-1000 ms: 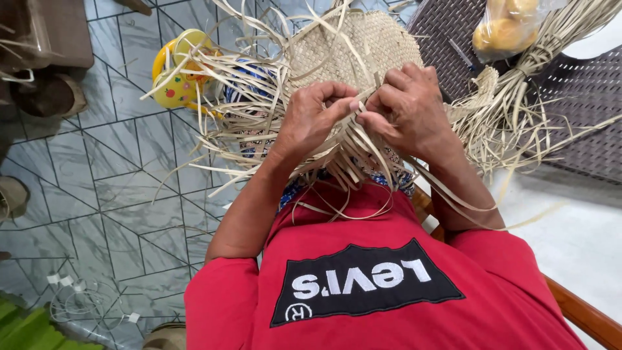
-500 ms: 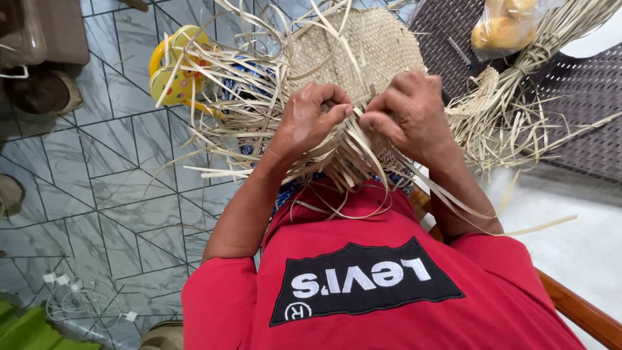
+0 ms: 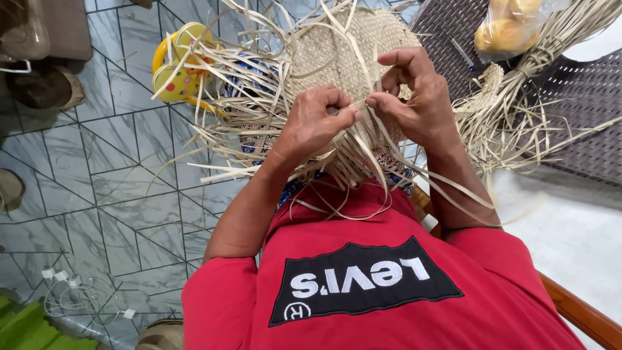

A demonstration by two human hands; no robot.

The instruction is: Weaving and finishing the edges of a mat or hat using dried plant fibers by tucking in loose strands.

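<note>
Left hand (image 3: 315, 123) and right hand (image 3: 414, 97) pinch pale straw strips (image 3: 353, 152) at the near edge of a woven mat (image 3: 337, 55).
Both hands are closed on strips over the lap; far right, a clear bag of yellow fruit (image 3: 512, 26) sits on a dark wicker surface (image 3: 583, 97) beside a tied straw bundle (image 3: 518, 104).

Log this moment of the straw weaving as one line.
left hand: pinching pale straw strips | right hand: pinching a strip, fingers raised | work: half-woven tan straw mat, loose ends trailing | nearby: yellow plastic toy
</note>
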